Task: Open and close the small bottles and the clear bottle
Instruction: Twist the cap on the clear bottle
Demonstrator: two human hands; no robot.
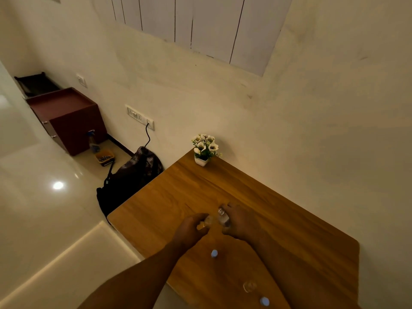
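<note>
wooden desk [278, 219] by a wall: right hand [239, 221] grips the clear bottle [223, 217], left hand [191, 227] pinches its cap; two small bottles [214, 253] apparently still await handling.

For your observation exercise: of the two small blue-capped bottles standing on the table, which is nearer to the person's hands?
The blue-capped bottle between the forearms, just below the hands. The other blue-capped bottle stands at the picture's bottom edge, farther from both hands.

Left hand [193, 226] pinching cap [206, 220], right hand [239, 221] gripping clear bottle [223, 217], wooden table [289, 237]
</note>
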